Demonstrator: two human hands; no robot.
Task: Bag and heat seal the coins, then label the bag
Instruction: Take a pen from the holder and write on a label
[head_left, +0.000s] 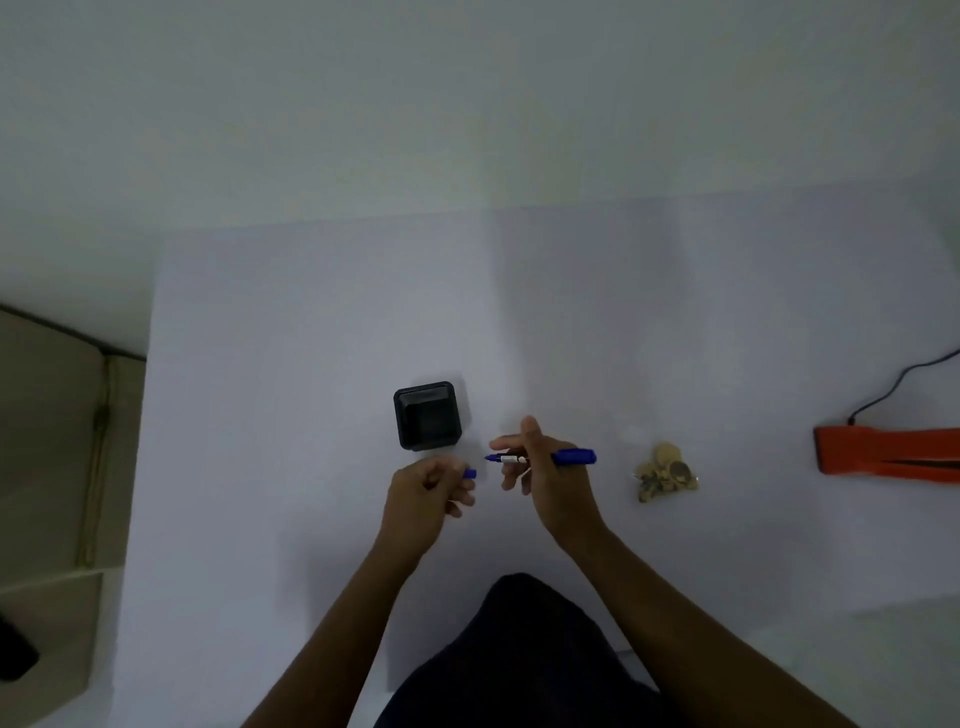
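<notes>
Head view: the right hand (540, 467) holds a blue marker (571, 457), its grip closed around the middle of the barrel, thumb up. The marker lies nearly level, long axis running left to right, uncapped tip pointing left toward the left hand (426, 493) and blue rear end sticking out to the right of the grip. The left hand's grip is curled around the cap (470, 474), only whose blue end shows past the fingers, just left of and slightly below the marker tip, not touching it. Both hands hover above the pale tabletop (311, 322). Just beyond the left grip stands a black box (427, 415), square, open at the top; its inside is dark and I cannot tell whether anything is in it. To the right of the right grip, apart from it, the coins (667, 473) lie in a small gold-coloured heap on the tabletop; a faint clear sheen above the heap suggests a bag (631, 434), but whether the coins are inside it is too blurred to tell. Farther right, well apart from the grip, an orange sealer (883, 449) lies with its long axis left to right, a dark cord (893, 384) running from its left end up toward the right edge.
</notes>
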